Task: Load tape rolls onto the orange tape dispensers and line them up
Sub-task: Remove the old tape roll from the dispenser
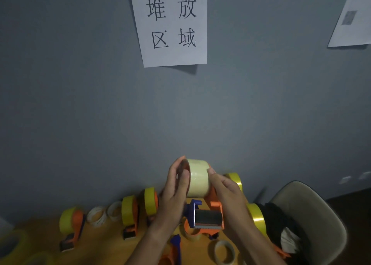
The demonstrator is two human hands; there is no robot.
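I hold an orange tape dispenser (214, 205) up above the table, its blue handle and metal cutter facing me. A pale yellowish tape roll (198, 177) sits at its top. My left hand (175, 192) presses flat against the roll's left side. My right hand (226, 188) grips the roll and the dispenser frame from the right. Three loaded orange dispensers (130, 214) with yellow rolls stand in a row on the left along the wall.
The wooden table (106, 246) also carries empty cardboard cores (97, 216), loose yellow tape rolls (256, 214) on the right, another roll (223, 251) near me and a blue-orange dispenser (174, 248) below my arms. A chair (313, 214) stands at right. Paper signs hang on the grey wall.
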